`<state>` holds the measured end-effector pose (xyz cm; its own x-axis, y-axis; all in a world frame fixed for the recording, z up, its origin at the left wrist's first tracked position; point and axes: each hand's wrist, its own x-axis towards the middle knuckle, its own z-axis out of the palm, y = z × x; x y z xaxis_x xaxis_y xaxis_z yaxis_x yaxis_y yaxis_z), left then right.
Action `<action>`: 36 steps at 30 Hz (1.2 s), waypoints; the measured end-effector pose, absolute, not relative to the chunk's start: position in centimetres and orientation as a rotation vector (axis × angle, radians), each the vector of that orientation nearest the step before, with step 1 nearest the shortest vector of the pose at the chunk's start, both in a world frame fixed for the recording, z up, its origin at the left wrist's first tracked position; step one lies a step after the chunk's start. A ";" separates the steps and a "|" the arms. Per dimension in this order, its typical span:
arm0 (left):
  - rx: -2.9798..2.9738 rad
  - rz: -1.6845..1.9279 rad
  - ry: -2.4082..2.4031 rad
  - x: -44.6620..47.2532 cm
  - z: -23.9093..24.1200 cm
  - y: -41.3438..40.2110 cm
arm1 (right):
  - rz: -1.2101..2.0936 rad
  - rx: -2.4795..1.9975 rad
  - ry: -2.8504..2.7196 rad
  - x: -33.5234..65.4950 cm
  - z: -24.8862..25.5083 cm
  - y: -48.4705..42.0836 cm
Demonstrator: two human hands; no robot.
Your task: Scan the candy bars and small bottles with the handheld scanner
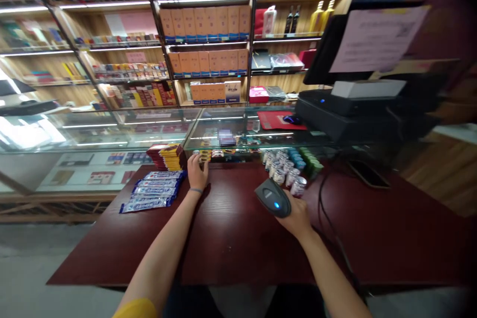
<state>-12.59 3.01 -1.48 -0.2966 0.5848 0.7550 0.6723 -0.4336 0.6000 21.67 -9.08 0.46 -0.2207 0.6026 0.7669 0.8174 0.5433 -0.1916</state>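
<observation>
My right hand [296, 213] is wrapped round a dark grey barcode scanner [274, 198] with a lit blue light on top. My left hand [197, 171] is at the back edge of the counter, its thumb apart from the fingers and nothing clearly held. Just left of it stand stacked yellow and dark red small boxes [167, 157]. In front of those stacks lies an overlapping row of blue and white long packets [152, 190]. Beyond the scanner several small jars [285, 169] with white, blue and green labels stand in rows.
The dark red counter [223, 248] meets a glass display case [223, 119] at the back. A black cable [328, 213] crosses the counter on the right, near a phone [368, 174]. A monitor [326, 49] stands behind. Shelves with orange boxes [206, 22] line the wall.
</observation>
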 end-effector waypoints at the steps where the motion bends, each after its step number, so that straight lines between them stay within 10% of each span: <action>1: -1.855 -1.855 -1.609 -11.6 -1.4 2.5 | -0.320 -1.189 -1.898 22.2 0.7 -9.0; 19: -2.514 -2.207 -1.442 16.4 -1.0 -5.4 | -0.379 -1.704 -1.614 36.7 1.9 -14.0; 36: -2.662 -2.071 -1.498 17.5 -2.3 -4.8 | -0.561 -1.648 -1.732 37.5 1.6 -14.6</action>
<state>17.50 -4.84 -2.28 0.1110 0.8354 0.5382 0.2495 -0.5477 0.7986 37.53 -14.63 1.63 0.0247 0.6949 0.7186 0.9844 0.1085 -0.1388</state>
